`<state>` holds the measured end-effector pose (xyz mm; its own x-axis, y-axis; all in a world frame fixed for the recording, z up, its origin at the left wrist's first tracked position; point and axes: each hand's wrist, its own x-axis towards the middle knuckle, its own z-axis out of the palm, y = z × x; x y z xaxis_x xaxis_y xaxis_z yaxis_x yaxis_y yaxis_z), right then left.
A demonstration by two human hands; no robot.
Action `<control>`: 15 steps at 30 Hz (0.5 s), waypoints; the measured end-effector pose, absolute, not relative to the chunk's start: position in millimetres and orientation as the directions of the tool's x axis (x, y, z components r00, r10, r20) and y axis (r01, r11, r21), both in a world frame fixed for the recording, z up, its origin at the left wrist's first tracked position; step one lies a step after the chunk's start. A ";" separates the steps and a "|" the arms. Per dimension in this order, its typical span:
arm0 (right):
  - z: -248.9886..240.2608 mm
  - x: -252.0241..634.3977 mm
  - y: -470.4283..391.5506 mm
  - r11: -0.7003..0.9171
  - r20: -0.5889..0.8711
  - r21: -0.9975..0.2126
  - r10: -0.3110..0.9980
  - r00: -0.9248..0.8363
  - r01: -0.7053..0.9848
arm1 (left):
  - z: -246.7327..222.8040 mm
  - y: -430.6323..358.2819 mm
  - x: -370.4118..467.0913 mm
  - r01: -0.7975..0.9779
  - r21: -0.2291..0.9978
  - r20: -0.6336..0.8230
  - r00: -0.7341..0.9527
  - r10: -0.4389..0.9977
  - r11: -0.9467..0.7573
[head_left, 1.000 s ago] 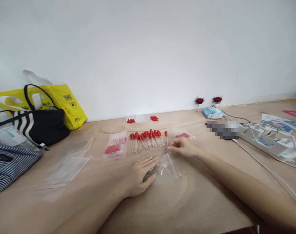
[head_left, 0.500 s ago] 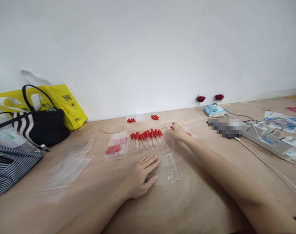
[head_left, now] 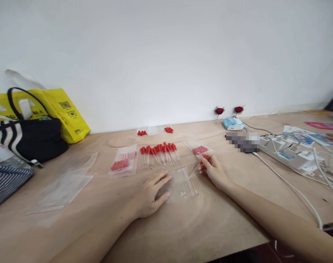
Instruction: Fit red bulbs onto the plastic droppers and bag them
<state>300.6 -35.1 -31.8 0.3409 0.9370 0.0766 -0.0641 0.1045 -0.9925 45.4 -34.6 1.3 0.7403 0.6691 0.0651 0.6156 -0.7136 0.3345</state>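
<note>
My left hand point(head_left: 151, 195) lies with fingers spread on the left end of a clear zip bag point(head_left: 180, 184), whose red-lined mouth faces right. Between the fingertips of my right hand point(head_left: 211, 168) is a dropper point(head_left: 202, 162) with a red bulb; its thin clear tip points down and left towards the bag's mouth. Just beyond the bag lies a row of several red-bulbed droppers point(head_left: 161, 153). Filled zip bags of droppers rest on both sides: one bag point(head_left: 124, 160) to the left, another bag point(head_left: 198, 148) behind my right hand.
Flat clear bags point(head_left: 64, 190) are spread at left, near a black bag point(head_left: 31, 137) and a yellow bag point(head_left: 67, 113). Loose red bulbs point(head_left: 142, 133) sit by the wall. A tissue pack point(head_left: 233, 123) and a power strip point(head_left: 289, 151) with cables occupy the right.
My right hand has come back from the right end of the dropper row towards the bag's mouth, carrying a dropper. My left hand stays on the bag. The view has shifted right.
</note>
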 end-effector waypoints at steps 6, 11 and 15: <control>-31.7 303.9 -45.3 0.152 0.152 -0.984 0.988 -0.007 0.093 | 1.4 -35.4 45.6 0.601 0.376 0.085 0.735 0.673 -0.705; -26.6 307.7 -46.6 0.338 0.270 -0.864 0.936 -0.224 0.372 | 4.4 -35.2 46.8 0.617 0.358 0.047 0.738 0.673 -0.701; -27.8 299.5 -44.4 0.398 0.318 -0.758 0.917 -0.240 0.516 | 4.6 -33.6 46.1 0.598 0.324 0.047 0.764 0.644 -0.733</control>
<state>299.5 -44.4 -27.8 -0.2399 0.9171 0.3184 0.5162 0.3983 -0.7582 46.1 -33.6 4.6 0.7640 0.6435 0.0469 0.5978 -0.7333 0.3239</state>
